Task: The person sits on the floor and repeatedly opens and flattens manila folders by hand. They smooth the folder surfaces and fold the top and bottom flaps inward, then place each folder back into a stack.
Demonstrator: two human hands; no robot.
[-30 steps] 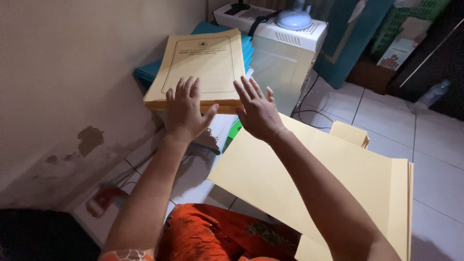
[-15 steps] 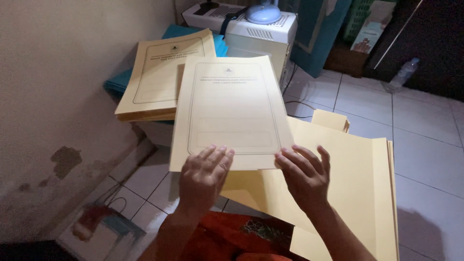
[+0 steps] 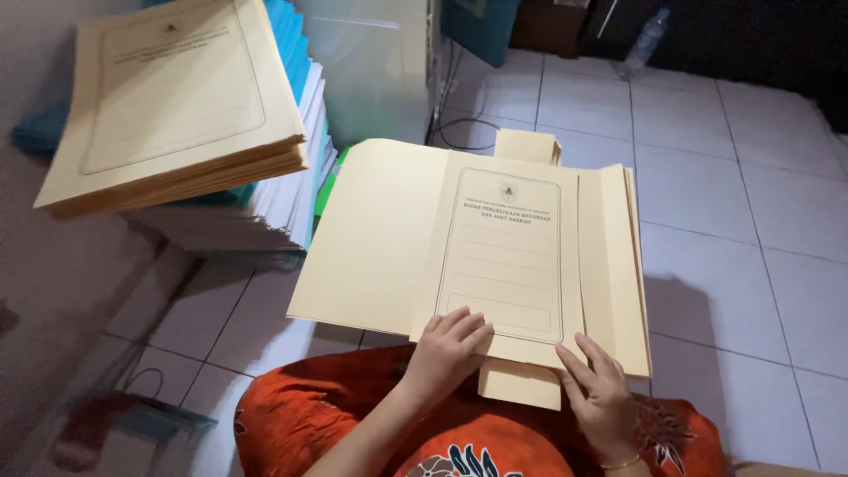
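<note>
One printed folder [image 3: 508,256] is being laid on the opened folder pile [image 3: 371,247] over the lap. Left hand [image 3: 446,349] and right hand [image 3: 601,397], grips open, are being pressed flat. Side stack [image 3: 168,106] remaining.

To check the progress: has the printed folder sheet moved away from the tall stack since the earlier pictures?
Yes. The printed folder sheet came off the tall stack toward the person, now lying on the open folder.

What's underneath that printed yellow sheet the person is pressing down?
The printed sheet lies on an opened blank folder, its flaps showing around it. More folders seem stacked below; anything further is covered.
</note>
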